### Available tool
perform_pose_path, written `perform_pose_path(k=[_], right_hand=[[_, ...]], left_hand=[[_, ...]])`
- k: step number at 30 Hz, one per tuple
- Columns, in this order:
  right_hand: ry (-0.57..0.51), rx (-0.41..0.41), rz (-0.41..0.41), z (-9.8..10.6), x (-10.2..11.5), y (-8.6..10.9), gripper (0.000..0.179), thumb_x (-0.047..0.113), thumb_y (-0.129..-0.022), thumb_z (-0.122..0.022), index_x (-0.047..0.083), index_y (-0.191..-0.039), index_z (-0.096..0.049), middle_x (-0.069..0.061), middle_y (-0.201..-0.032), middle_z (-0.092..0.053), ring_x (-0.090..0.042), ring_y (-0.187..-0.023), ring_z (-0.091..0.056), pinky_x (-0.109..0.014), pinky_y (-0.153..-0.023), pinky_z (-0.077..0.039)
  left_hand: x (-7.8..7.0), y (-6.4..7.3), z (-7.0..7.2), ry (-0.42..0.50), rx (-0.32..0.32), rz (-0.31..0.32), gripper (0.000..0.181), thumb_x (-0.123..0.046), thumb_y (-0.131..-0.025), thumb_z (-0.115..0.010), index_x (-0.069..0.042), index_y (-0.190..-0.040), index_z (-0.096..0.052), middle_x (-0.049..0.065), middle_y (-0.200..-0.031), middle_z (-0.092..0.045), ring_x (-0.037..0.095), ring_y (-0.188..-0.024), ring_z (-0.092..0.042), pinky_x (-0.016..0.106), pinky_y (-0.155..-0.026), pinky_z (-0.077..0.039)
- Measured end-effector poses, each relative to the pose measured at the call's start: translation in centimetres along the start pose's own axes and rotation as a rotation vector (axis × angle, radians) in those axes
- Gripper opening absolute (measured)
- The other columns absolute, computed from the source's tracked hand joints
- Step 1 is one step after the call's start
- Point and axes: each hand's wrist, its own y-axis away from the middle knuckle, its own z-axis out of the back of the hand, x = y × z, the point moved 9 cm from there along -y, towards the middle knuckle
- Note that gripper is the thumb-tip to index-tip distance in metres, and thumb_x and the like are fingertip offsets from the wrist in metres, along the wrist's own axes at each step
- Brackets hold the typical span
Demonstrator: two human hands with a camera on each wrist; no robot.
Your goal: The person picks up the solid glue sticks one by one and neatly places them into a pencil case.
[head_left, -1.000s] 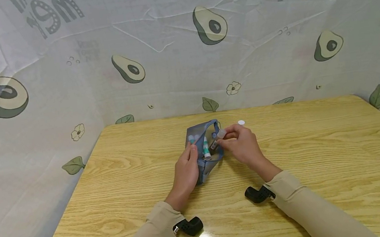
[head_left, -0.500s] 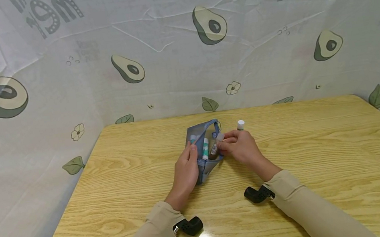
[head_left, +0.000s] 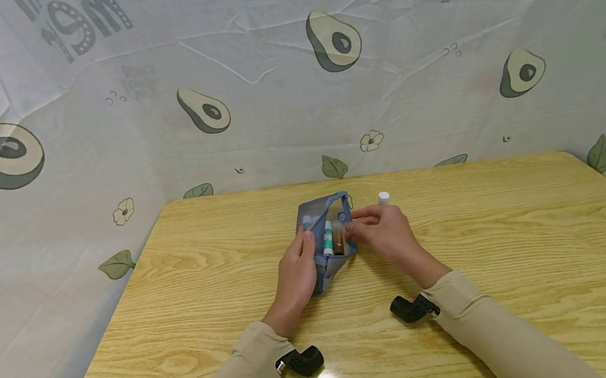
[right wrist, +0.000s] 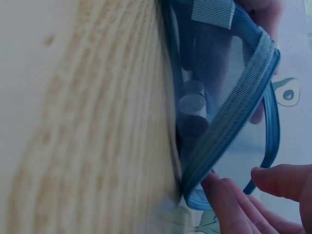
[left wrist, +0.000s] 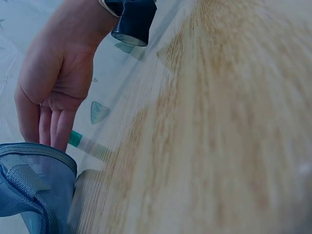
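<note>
My left hand holds a blue mesh zip pouch by its left side, its mouth gaping to the right. Inside lie a tube, white with a green label, and a brown bottle. More white-capped tubes show through the mesh. My right hand is at the pouch's right rim, fingertips just at the zipper edge. In the right wrist view its thumb stands apart from the fingers, with nothing between them. The left hand is mostly hidden behind the pouch there.
A white-capped tube stands on the wooden table just behind my right hand. A pale cloth printed with avocados hangs along the table's back and sides. Black wrist cameras sit under both cuffs.
The brown bottle with a clear cap has gone down into the pouch beside the white-and-green tube, and my right fingers have let go of it. The left hand keeps its hold.
</note>
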Motion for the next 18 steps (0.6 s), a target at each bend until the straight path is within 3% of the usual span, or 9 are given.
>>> perform_pose_path(k=[11,18], right_hand=[[-0.033,-0.022,0.094,1.4,1.9,0.3,0.037,0.013,-0.106,-0.065,-0.005,-0.139,-0.065,-0.025,-0.122,-0.077,-0.034,-0.111,-0.078,-0.044,-0.098,-0.063],[-0.051,-0.065,0.172,3.1,3.6,0.6,0.037,0.019,-0.105,-0.069,-0.001,-0.137,-0.066,-0.028,-0.128,-0.073,-0.017,-0.104,-0.08,-0.033,-0.094,-0.064]], left_hand=[[0.0,0.0,-0.1,0.012,0.009,0.008,0.06,-0.045,-0.117,-0.035,-0.009,-0.164,-0.041,0.005,-0.175,-0.033,0.033,-0.163,-0.027,0.056,-0.133,-0.026],[0.0,-0.1,-0.1,0.006,0.001,0.006,0.059,-0.044,-0.117,-0.035,-0.009,-0.163,-0.044,0.006,-0.174,-0.035,0.034,-0.163,-0.028,0.056,-0.133,-0.025]])
